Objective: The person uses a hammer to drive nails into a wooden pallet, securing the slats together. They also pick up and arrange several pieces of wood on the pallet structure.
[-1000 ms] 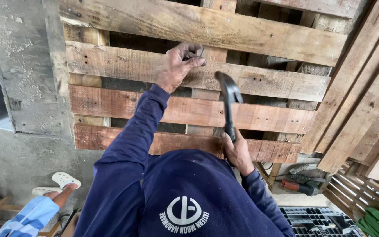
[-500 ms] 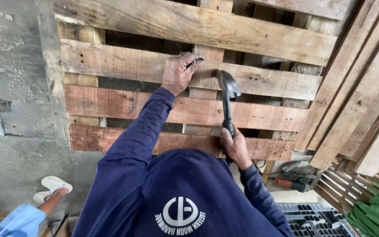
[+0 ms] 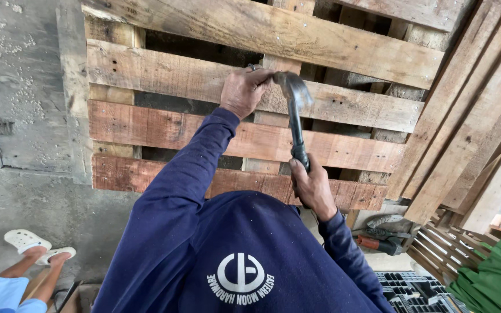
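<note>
A hammer (image 3: pixel 294 113) is gripped low on its dark handle by the right hand (image 3: pixel 313 186) at centre frame, its steel head raised against the wooden pallet (image 3: pixel 163 75). Just left of the head, the left hand (image 3: pixel 243 91) is pinched closed at a slat (what it pinches cannot be told). White sandals (image 3: pixel 37 245) are seen at lower left.

Right hand (image 3: pixel 314 188) swings hammer (image 3: pixel 294 110) at pallet (image 3: pixel 163 75).
</note>
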